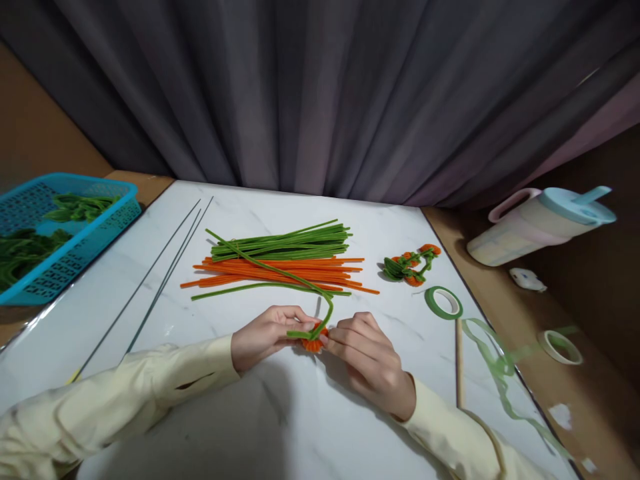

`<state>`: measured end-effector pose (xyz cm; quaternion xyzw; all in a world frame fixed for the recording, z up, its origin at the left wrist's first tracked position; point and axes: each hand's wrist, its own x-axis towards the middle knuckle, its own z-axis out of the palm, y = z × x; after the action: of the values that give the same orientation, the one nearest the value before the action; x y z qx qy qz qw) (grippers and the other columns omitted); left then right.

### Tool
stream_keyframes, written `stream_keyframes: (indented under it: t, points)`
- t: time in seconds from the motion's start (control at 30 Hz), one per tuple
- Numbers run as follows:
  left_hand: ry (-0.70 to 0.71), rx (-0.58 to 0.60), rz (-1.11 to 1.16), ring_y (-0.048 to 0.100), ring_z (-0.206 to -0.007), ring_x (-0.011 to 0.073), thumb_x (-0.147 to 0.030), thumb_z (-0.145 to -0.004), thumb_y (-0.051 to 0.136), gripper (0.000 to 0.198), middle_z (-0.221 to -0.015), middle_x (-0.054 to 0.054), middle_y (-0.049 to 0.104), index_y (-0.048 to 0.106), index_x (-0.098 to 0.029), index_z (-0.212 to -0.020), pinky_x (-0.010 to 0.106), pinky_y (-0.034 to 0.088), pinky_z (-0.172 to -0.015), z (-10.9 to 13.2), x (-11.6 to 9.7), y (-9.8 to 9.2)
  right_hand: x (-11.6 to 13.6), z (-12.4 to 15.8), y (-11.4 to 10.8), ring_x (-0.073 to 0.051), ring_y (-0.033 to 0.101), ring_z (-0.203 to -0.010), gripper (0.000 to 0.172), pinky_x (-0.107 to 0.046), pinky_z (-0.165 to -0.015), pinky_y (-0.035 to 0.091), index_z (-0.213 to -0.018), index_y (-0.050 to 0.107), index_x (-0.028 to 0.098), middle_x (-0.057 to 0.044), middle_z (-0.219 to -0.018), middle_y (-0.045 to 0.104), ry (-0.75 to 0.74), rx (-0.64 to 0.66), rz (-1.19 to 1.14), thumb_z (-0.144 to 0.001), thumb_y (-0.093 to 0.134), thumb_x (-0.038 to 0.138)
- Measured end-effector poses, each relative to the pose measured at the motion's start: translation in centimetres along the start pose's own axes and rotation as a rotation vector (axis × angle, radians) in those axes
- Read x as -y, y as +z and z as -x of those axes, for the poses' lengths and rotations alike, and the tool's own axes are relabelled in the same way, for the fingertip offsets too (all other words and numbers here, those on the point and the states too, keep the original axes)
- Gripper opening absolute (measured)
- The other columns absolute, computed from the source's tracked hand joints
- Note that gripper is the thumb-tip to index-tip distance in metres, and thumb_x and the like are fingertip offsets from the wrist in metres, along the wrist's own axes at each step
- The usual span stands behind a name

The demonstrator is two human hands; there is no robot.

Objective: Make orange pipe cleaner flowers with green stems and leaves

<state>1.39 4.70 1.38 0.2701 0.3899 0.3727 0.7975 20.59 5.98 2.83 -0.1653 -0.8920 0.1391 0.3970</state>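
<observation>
Between my two hands is a small orange pipe-cleaner piece [313, 345], round and ridged. A green pipe cleaner [329, 313] is attached at its top, its long end curving up and away to the left over the bundles. My left hand [267, 335] pinches the piece from the left, beside the short green end. From the right, my right hand [367, 360] grips its edge with thumb and fingers. Just beyond lie a bundle of orange pipe cleaners [280, 271], a bundle of green pipe cleaners [285, 243] and a loose green pipe cleaner [240, 289].
Finished orange-and-green pipe-cleaner pieces [411, 263] lie at right, near a roll of green tape [443, 303] and a wooden stick [459, 367]. Thin wires [170, 270] and a blue basket [125, 207] holding green pieces are at left. A tumbler [535, 227] stands far right.
</observation>
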Motion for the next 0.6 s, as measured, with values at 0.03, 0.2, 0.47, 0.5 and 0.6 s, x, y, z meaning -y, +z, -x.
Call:
stream_keyframes:
  t: [0.03,0.2,0.47,0.5,0.6]
  points:
    - [-0.002,0.002,0.0,0.058,-0.065,0.0123,-0.027,-0.064,0.077,0.022,-0.08,0.008,0.066,0.064,-0.01,-0.069,0.024,0.041,-0.062,0.0,0.1,-0.1,-0.1,0.1,0.1,-0.018,0.055,-0.075,0.026,-0.034,-0.064,0.039,-0.099,0.059,0.012,-0.01,-0.082,0.067,-0.005,-0.014,0.006,-0.082,0.042,0.0]
    - [-0.011,0.036,0.025,0.048,-0.055,0.0069,-0.024,-0.067,0.074,0.03,-0.076,0.006,0.064,0.067,-0.012,-0.094,0.021,0.034,-0.052,-0.2,0.0,-0.5,-0.7,0.5,0.4,-0.018,0.056,-0.075,0.029,-0.034,-0.064,0.04,-0.103,0.059,0.013,-0.01,-0.082,0.067,0.001,-0.049,0.065,-0.083,0.04,0.002]
    - [0.042,0.008,0.041,0.055,-0.066,0.0117,-0.021,-0.069,0.072,0.032,-0.084,0.01,0.065,0.065,-0.012,-0.099,0.022,0.034,-0.056,-0.6,0.3,-0.8,0.2,-0.3,-2.9,-0.018,0.058,-0.085,0.028,-0.032,-0.069,0.046,-0.116,0.054,0.017,-0.01,-0.099,0.066,0.135,0.223,0.219,-0.09,0.046,0.015]
    - [0.04,0.003,0.04,0.056,-0.065,0.0117,-0.02,-0.067,0.073,0.032,-0.085,0.01,0.065,0.065,-0.011,-0.097,0.022,0.034,-0.055,-0.6,0.3,-0.8,0.2,0.0,-3.7,-0.018,0.059,-0.086,0.028,-0.033,-0.071,0.047,-0.118,0.053,0.016,-0.011,-0.101,0.066,0.178,0.226,0.265,-0.091,0.045,0.018]
    - [0.034,0.004,0.041,0.057,-0.066,0.0129,-0.02,-0.066,0.074,0.03,-0.082,0.011,0.066,0.065,-0.01,-0.093,0.022,0.033,-0.054,-0.6,0.2,-0.8,-0.2,2.4,-6.6,-0.02,0.062,-0.077,0.025,-0.033,-0.068,0.048,-0.105,0.06,0.016,-0.01,-0.086,0.068,0.465,0.099,0.432,-0.092,0.04,0.024]
